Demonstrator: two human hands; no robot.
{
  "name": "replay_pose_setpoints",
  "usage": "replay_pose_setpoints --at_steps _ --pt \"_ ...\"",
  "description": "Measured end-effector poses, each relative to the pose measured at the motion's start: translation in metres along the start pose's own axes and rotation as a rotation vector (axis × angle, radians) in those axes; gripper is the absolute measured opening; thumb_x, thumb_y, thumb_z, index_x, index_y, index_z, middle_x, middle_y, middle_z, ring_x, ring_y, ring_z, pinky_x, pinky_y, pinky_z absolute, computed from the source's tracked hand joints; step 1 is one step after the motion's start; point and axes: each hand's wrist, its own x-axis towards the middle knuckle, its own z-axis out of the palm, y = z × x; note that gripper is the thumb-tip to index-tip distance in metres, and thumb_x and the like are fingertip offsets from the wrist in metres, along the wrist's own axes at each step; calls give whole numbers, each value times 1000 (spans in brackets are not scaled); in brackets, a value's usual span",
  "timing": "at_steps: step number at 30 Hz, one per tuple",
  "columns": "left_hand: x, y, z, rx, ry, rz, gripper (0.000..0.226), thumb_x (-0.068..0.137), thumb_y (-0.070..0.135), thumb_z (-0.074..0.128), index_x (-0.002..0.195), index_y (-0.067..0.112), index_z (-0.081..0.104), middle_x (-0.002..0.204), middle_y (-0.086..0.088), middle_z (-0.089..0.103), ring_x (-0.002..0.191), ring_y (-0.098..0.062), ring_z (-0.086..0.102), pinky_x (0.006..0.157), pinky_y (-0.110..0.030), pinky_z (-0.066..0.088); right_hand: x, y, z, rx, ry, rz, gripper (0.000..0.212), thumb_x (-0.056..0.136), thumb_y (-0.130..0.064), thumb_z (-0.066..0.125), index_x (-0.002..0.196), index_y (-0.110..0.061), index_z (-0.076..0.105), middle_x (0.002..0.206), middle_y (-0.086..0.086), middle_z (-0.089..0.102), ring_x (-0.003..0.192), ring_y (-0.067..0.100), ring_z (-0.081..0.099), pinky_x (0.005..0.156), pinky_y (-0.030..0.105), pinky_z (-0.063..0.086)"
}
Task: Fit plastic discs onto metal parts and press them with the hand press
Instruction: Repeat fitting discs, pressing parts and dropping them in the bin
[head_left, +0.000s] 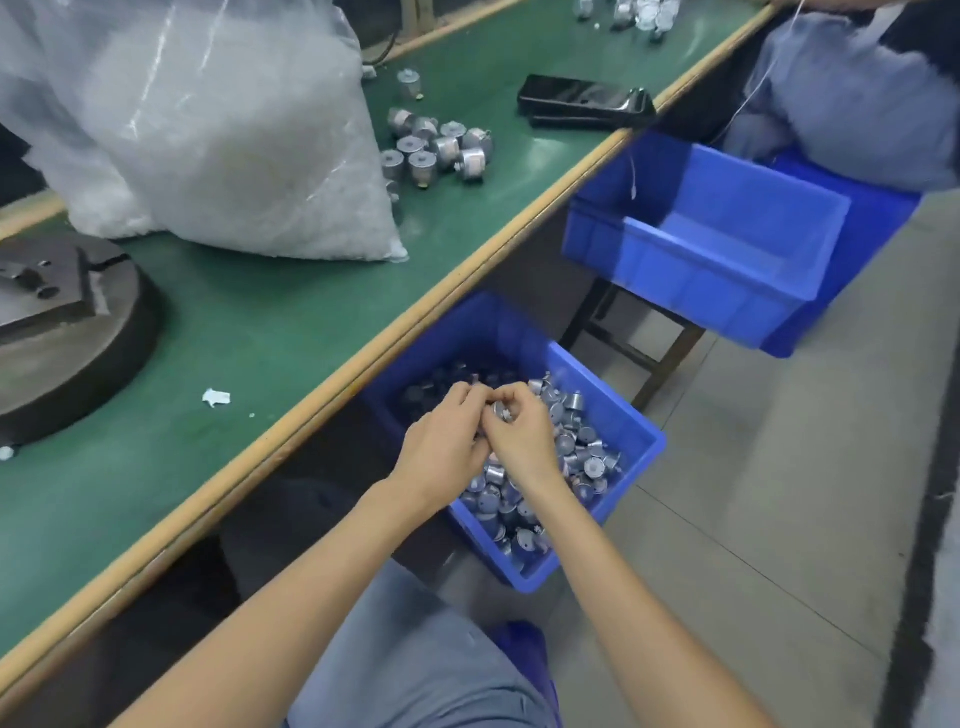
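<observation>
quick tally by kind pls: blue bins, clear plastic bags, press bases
blue bins: 2, near bin holding metal parts, far bin empty; blue shape behind it may be a third
clear plastic bag: 1
press base: 1
total: 4

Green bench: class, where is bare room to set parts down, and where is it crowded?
Free: the mat between press base, plastic bag and bench edge, bar one paper scrap; also between metal parts and black case. Crowded: among those parts.
</observation>
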Motion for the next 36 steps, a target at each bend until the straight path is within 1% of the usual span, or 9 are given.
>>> replay_pose_setpoints --at_steps 2,5,9,12,16,23,28,31,36 --pt "3 -7 9 64 -96 7 39 89 20 53 127 22 42 119 3 47 102 -23 54 79 -37 45 6 29 -6 -77 38 92 14 82 -26 64 88 -15 58 82 -9 60 72 0 54 63 18 40" --pt "2 -16 15 82 -120 0 41 91 22 53 130 22 42 121 4 47 105 -22 53 82 -37 45 16 67 -17 -191 97 218 24 84 -29 64 100 -14 54 103 4 59 87 18 56 72 29 43" --pt "2 -18 16 67 -104 5 38 90 20 53 127 22 45 120 5 51 103 -21 54 80 -36 46 20 90 -23 -297 51 185 48 85 -27 67 128 -13 49 131 8 46 99 18 53 91 28 39" --pt "3 -18 16 57 -109 17 36 90 16 52 125 22 47 118 4 54 104 -21 54 82 -38 46 19 91 -23 -314 54 149 53 87 -27 65 135 -15 45 137 7 43 112 19 51 88 23 36" --pt "2 -18 9 29 -73 49 35 89 14 50 123 21 50 116 5 55 102 -19 54 80 -35 46 15 77 -25 -275 119 98 43 88 -19 61 130 -14 50 133 5 44 75 3 55 77 19 37" --pt "-17 -17 -49 1 70 180 34 89 16 53 122 20 54 115 6 57 85 -11 52 79 -24 42 14 -25 -2 -128 169 -262 7 91 -13 55 88 -17 60 82 -5 63 68 7 55 68 27 46" --pt "-73 -44 -133 51 273 208 27 87 17 57 113 16 61 99 3 62 83 -16 55 74 -24 40 -7 -126 62 -32 -63 -569 23 90 -10 58 77 -29 55 64 -11 59 62 13 59 61 24 47" --pt "-122 -73 -180 26 396 62 16 83 7 64 99 10 66 84 2 64 72 -16 58 72 -32 47 -35 -163 115 -43 -263 -703 15 89 -12 57 79 -22 58 63 -3 61 58 12 57 61 25 46" --pt "-215 -109 -235 58 661 -238 16 78 -3 66 82 13 65 64 10 56 59 -13 50 61 -17 41 -93 -195 199 -51 -608 -825 10 90 -6 58 81 -11 61 65 5 61 55 13 53 57 22 42"
